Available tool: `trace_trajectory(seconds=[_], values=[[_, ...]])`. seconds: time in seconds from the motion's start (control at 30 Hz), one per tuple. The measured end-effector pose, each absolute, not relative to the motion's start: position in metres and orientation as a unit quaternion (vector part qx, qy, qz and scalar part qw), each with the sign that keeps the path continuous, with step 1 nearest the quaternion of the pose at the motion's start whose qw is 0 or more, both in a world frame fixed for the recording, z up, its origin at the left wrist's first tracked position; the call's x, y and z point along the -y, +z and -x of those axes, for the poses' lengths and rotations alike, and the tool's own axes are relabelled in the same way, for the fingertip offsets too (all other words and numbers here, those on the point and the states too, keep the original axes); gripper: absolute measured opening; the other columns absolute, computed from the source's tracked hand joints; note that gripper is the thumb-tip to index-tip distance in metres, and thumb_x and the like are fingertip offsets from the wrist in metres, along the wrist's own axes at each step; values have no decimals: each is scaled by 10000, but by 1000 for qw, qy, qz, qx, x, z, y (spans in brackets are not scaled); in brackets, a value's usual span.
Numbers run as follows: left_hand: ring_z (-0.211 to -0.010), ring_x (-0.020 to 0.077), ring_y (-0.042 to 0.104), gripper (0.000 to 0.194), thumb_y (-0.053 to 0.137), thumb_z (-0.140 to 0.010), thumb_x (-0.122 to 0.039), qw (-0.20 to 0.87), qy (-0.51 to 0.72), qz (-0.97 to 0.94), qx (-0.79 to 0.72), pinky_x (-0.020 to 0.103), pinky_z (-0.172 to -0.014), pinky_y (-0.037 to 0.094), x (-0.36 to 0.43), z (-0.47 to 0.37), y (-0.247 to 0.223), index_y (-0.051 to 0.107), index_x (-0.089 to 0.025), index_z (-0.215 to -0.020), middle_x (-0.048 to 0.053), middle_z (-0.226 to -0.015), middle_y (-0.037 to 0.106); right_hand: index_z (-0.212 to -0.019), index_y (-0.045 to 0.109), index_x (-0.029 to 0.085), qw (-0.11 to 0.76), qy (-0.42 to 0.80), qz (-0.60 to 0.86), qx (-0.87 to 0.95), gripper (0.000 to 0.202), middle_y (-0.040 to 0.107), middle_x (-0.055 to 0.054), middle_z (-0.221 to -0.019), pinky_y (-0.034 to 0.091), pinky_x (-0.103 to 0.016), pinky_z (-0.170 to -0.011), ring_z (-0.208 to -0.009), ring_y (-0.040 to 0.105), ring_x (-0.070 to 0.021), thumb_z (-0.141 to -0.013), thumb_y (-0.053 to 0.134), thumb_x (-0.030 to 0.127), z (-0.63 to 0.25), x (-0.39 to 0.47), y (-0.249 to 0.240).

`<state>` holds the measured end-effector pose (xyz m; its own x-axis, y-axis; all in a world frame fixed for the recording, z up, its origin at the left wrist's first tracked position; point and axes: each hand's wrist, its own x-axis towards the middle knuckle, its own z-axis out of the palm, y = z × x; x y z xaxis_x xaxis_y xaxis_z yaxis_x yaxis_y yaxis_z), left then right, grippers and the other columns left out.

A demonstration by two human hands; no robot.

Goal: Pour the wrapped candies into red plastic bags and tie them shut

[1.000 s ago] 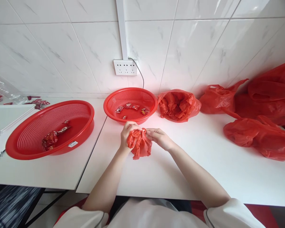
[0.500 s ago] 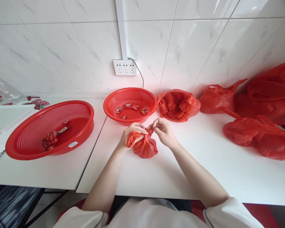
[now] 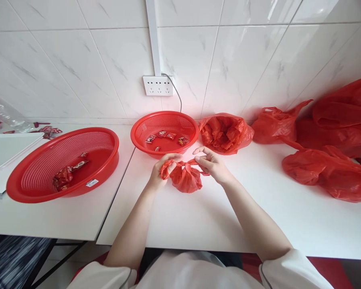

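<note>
A small, rounded red plastic bag [image 3: 186,180] hangs between my hands over the white table, its neck drawn together into a knot. My left hand [image 3: 161,170] is closed on one gathered end of the bag. On the other side, my right hand [image 3: 212,164] pinches the opposite end between thumb and finger and pulls it sideways. What fills the bag is hidden. Just behind my hands stands a round red basket [image 3: 141,146] with several small wrapped packets [image 3: 171,136] in it.
To the left is a larger red basket [image 3: 104,170] holding several wrapped packets. An open red bag [image 3: 225,134] stuffed with red plastic sits against the tiled wall. More red bags [image 3: 315,168] lie at the right. A white tray [image 3: 15,144] and a clear bottle [image 3: 9,116] are far left.
My right hand has moved right, drawing its end of the bag out. The neck is now stretched sideways into a tighter knot, and the bag sits slightly higher.
</note>
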<state>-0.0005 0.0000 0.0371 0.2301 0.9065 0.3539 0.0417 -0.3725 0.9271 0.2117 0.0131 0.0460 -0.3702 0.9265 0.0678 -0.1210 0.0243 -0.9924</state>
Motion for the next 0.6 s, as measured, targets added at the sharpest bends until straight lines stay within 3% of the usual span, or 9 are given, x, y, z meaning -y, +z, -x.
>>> trace_trajectory(seconds=[0.1,0.27,0.37,0.47,0.53,0.6], values=[[-1179,262,572,340,580,-863,-428,397,546,-627,-389,373,-1041,418,-1,8,44,689,-204,-1094,86,-1300,594,-1017,488,235,434,550,400,591,284,447,79,-578,265,-174,-390,-440,285,-53,-834,589,427,-228,-10,60],[-1189,252,567,348,583,-870,-375,358,559,-596,-452,397,-1091,362,-6,16,44,674,-191,-1151,83,-1167,680,-999,466,235,468,477,456,588,264,419,89,-548,380,-207,-424,-451,371,-74,-823,589,389,-253,-6,65],[-1185,257,570,329,592,-859,-374,374,549,-601,-445,387,-1071,392,-7,11,36,701,-180,-1101,81,-1210,657,-1007,462,248,465,470,472,584,243,462,77,-571,476,-260,-494,-496,438,-101,-837,560,393,-265,-3,59],[-1159,265,588,329,595,-849,-387,409,511,-622,-429,378,-1031,431,-10,3,23,717,-172,-1066,81,-1193,666,-1070,475,257,423,428,516,609,230,577,36,-653,517,-319,-576,-569,519,-136,-875,487,379,-273,-4,50],[-1139,273,599,346,592,-846,-397,448,457,-633,-434,387,-1018,436,-13,-2,12,713,-174,-1082,77,-1157,684,-1099,520,252,362,333,577,652,238,645,-10,-732,514,-370,-651,-643,577,-173,-900,433,349,-274,-5,43],[-1145,282,593,362,593,-838,-407,495,393,-634,-446,405,-1020,431,-15,-7,2,706,-180,-1097,76,-1156,685,-1064,594,235,302,208,605,707,263,685,-75,-911,480,-443,-809,-844,625,-230,-921,406,349,-269,-5,34]])
